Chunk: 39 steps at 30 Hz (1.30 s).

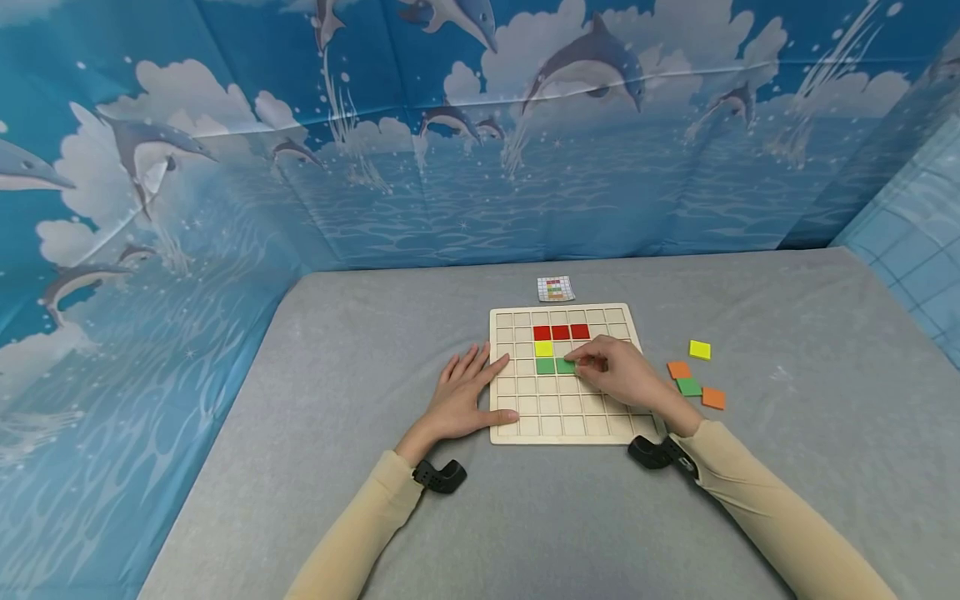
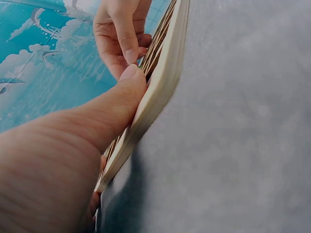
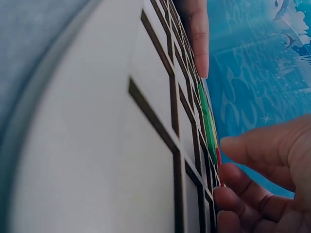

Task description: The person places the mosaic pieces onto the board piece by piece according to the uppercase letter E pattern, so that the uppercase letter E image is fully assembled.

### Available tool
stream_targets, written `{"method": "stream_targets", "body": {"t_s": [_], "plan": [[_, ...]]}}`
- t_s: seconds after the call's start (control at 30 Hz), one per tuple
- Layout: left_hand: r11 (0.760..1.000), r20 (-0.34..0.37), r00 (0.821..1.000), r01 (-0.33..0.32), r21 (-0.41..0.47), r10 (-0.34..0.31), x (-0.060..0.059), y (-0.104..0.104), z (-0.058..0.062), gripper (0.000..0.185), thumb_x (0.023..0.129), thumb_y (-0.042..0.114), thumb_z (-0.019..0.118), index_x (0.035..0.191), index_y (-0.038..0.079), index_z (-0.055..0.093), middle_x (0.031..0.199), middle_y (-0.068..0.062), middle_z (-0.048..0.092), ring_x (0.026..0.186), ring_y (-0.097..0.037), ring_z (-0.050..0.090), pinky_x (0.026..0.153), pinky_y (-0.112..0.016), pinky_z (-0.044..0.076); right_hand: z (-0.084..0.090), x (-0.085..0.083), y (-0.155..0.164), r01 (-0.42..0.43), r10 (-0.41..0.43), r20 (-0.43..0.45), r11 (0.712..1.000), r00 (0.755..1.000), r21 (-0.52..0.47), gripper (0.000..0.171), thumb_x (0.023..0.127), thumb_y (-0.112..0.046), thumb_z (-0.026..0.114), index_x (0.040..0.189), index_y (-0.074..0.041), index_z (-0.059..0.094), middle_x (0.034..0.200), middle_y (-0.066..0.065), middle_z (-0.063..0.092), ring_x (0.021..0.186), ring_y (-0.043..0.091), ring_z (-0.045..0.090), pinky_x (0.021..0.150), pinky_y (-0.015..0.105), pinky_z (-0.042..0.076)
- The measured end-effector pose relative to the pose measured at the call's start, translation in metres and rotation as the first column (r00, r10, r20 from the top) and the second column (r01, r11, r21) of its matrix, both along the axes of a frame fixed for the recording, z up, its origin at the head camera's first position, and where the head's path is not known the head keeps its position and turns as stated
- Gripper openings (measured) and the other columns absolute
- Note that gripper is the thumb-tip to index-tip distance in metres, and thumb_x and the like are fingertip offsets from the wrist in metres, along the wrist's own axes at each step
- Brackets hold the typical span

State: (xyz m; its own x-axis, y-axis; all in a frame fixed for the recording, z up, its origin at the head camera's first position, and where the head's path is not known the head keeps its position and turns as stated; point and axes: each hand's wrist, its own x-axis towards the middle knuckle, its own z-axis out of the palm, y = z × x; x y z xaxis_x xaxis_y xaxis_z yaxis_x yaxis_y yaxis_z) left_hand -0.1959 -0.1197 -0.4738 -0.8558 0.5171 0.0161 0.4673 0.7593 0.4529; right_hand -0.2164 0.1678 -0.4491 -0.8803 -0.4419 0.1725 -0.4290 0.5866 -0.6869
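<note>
Green tile (image 1: 566, 365) going into its cell on the wooden grid board (image 1: 558, 417).
Right hand (image 1: 622, 372) pinches it beside the first green; left hand (image 1: 461, 398) lies flat, fingers spread, steadying the board's edge. Next, I judge: press flat, release.

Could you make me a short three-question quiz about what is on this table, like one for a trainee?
1. True or false: three red tiles sit in a row on the wooden grid board.
2. Which colour is the tile under the right hand fingertips? A) orange B) green C) blue
3. Fill in: the left hand rests flat on the board's ____ edge.

Key
1. True.
2. B: it is the green tile, beside another green one under the yellow tile.
3. Left. Loose tiles lie on the grey cloth to the board's right.
</note>
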Motion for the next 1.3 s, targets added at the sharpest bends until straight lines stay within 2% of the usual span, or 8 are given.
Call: {"method": "stream_targets", "body": {"t_s": [0.27, 0.37, 0.47, 0.57, 0.73, 0.97, 1.13, 1.3], "plan": [[1.0, -0.001, 1.0, 0.001, 0.002, -0.001, 0.0, -0.001, 0.0, 0.088, 0.083, 0.058, 0.064, 0.153, 0.023, 0.024, 0.157, -0.008, 0.007, 0.143, -0.024, 0.0, 0.111, -0.044, -0.003, 0.002, 0.006, 0.02, -0.028, 0.026, -0.058, 0.999, 0.998, -0.026, 0.013, 0.086, -0.004, 0.07, 0.098, -0.005, 0.073, 0.086, -0.002, 0.061, 0.072, 0.014, 0.053, 0.062, 0.028, 0.045], [1.0, 0.005, 1.0, 0.005, 0.006, -0.005, 0.0, -0.001, 0.001, 0.087, 0.083, 0.057, 0.064, 0.153, 0.023, 0.024, 0.158, -0.008, 0.007, 0.143, -0.024, -0.001, 0.111, -0.045, -0.003, 0.007, 0.011, 0.033, 0.011, -0.012, -0.041, 1.0, 0.999, -0.021, 0.007, 0.085, -0.004, 0.07, 0.093, -0.005, 0.072, 0.084, 0.0, 0.06, 0.069, 0.015, 0.052, 0.058, 0.027, 0.043], [1.0, 0.008, 1.0, 0.002, -0.002, -0.002, 0.0, 0.0, 0.001, 0.088, 0.083, 0.058, 0.063, 0.153, 0.024, 0.022, 0.158, -0.008, 0.006, 0.143, -0.023, -0.002, 0.111, -0.044, -0.004, 0.014, 0.015, 0.047, 0.082, -0.081, -0.016, 0.996, 0.997, 0.048, 0.004, 0.086, -0.013, 0.072, 0.087, -0.009, 0.07, 0.078, -0.001, 0.058, 0.064, 0.015, 0.05, 0.053, 0.027, 0.04], [1.0, 0.006, 1.0, -0.001, -0.005, 0.001, 0.0, 0.0, 0.0, 0.088, 0.083, 0.058, 0.063, 0.153, 0.024, 0.022, 0.158, -0.008, 0.006, 0.143, -0.023, -0.002, 0.111, -0.044, -0.003, 0.02, 0.018, 0.063, 0.125, -0.127, 0.006, 0.983, 0.992, 0.136, 0.013, 0.084, -0.023, 0.074, 0.084, -0.012, 0.066, 0.072, -0.002, 0.055, 0.06, 0.015, 0.048, 0.05, 0.029, 0.038], [1.0, 0.01, 1.0, -0.002, 0.003, 0.002, 0.0, 0.0, 0.001, 0.088, 0.083, 0.058, 0.064, 0.153, 0.023, 0.023, 0.158, -0.009, 0.007, 0.143, -0.024, -0.001, 0.111, -0.045, -0.002, 0.025, 0.021, 0.088, 0.122, -0.14, 0.066, 0.966, 0.988, 0.227, 0.029, 0.081, -0.033, 0.077, 0.084, -0.01, 0.06, 0.075, -0.001, 0.053, 0.06, 0.015, 0.045, 0.051, 0.029, 0.035], [1.0, 0.01, 1.0, -0.003, 0.005, 0.003, 0.0, -0.001, -0.001, 0.088, 0.083, 0.059, 0.063, 0.153, 0.024, 0.023, 0.158, -0.008, 0.007, 0.143, -0.023, -0.001, 0.111, -0.045, -0.002, 0.024, 0.023, 0.111, 0.165, -0.212, 0.13, 0.939, 0.969, 0.3, 0.033, 0.081, -0.037, 0.076, 0.085, -0.008, 0.058, 0.073, 0.0, 0.052, 0.059, 0.016, 0.043, 0.052, 0.03, 0.032], [1.0, 0.009, 1.0, -0.004, 0.005, 0.004, 0.0, -0.001, -0.001, 0.088, 0.083, 0.059, 0.063, 0.153, 0.024, 0.023, 0.158, -0.008, 0.007, 0.143, -0.023, -0.001, 0.111, -0.044, -0.003, 0.02, 0.024, 0.117, 0.174, -0.244, 0.158, 0.916, 0.957, 0.363, 0.045, 0.078, -0.048, 0.075, 0.086, -0.008, 0.057, 0.07, 0.0, 0.049, 0.059, 0.016, 0.041, 0.052, 0.03, 0.03], [1.0, 0.007, 1.0, -0.002, 0.001, 0.002, 0.0, 0.0, 0.0, 0.087, 0.083, 0.058, 0.063, 0.153, 0.023, 0.023, 0.158, -0.008, 0.007, 0.143, -0.024, -0.001, 0.111, -0.045, -0.002, 0.018, 0.024, 0.121, 0.173, -0.255, 0.193, 0.916, 0.948, 0.362, 0.05, 0.077, -0.052, 0.074, 0.087, -0.007, 0.054, 0.07, 0.0, 0.047, 0.06, 0.016, 0.041, 0.053, 0.03, 0.03]]}}
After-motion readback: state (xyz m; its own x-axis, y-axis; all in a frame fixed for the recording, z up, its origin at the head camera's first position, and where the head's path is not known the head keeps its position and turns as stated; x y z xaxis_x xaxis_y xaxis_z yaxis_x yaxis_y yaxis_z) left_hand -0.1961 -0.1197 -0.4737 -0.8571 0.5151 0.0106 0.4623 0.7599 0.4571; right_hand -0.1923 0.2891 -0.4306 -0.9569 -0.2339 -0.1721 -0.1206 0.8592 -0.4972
